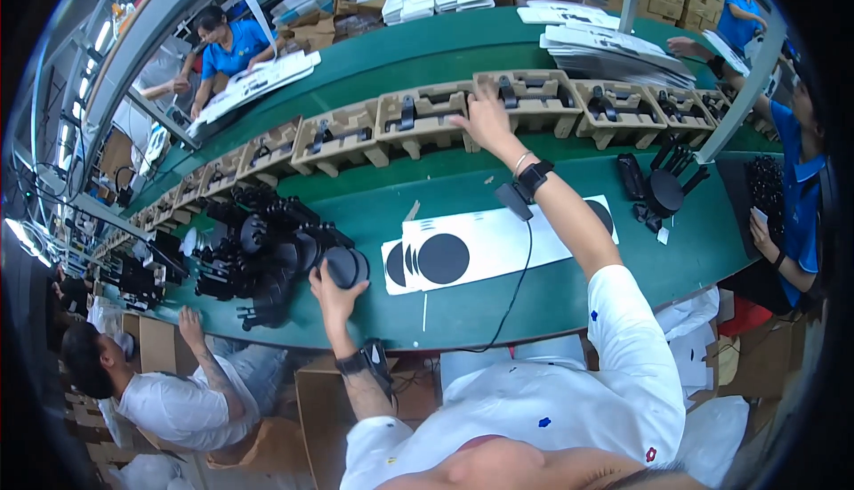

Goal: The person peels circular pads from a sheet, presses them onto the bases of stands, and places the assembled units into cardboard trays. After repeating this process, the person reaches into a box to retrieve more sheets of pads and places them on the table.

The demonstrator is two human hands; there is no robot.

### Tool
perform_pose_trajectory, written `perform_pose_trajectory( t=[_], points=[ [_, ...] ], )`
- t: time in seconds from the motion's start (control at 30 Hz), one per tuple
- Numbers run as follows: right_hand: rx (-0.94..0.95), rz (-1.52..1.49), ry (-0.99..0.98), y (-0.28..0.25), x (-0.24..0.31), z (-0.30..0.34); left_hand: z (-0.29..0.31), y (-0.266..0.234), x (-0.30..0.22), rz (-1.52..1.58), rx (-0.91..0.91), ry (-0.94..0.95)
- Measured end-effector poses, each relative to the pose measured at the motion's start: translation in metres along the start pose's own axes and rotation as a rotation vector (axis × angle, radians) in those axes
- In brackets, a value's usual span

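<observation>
My left hand [334, 299] is at the near edge of a black round base [342, 267], thumb and fingers spread apart. Whether the fingers press on its rim is hard to tell. That base lies at the right end of a heap of black stands [258, 250] with round bases and jointed arms. My right hand [487, 121] is stretched far forward, thumb out to the side, over the meeting ends of two brown moulded pulp trays [534, 121] [427, 125]. The fingertips reach the tray edge; nothing shows in them. Black parts sit in the trays.
Flat white sheets [498, 241] with black circles lie before me, beside a black corded device [513, 198]. More black parts [663, 192] are on the right. The tray row runs along a green belt [374, 67]. Other people work on both sides and opposite; a metal post [743, 98] stands right.
</observation>
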State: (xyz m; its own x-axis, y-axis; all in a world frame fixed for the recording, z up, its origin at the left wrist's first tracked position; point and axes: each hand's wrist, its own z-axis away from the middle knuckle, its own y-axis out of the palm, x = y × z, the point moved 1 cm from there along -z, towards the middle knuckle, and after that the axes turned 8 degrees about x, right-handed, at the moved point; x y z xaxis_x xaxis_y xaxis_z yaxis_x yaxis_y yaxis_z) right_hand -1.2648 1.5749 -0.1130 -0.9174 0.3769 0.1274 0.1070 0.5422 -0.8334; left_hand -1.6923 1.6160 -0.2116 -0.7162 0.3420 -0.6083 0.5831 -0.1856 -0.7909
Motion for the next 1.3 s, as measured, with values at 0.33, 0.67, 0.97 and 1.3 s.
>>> perform_pose_trajectory(
  t=[0.33,0.67,0.97,1.3],
  points=[
    [0.025,0.064,-0.076,-0.024,0.052,0.064,-0.021,0.007,-0.012,-0.204,0.025,-0.084],
    [0.320,-0.406,-0.548,0.013,0.131,0.180,-0.006,-0.003,-0.002,-0.076,-0.051,-0.021],
    [0.322,-0.533,-0.488,0.006,0.133,0.180,0.038,-0.022,-0.092,0.853,-0.017,0.196],
    [0.337,-0.532,-0.458,0.003,0.147,0.177,-0.006,0.041,-0.094,0.089,-0.158,0.062]
  ],
)
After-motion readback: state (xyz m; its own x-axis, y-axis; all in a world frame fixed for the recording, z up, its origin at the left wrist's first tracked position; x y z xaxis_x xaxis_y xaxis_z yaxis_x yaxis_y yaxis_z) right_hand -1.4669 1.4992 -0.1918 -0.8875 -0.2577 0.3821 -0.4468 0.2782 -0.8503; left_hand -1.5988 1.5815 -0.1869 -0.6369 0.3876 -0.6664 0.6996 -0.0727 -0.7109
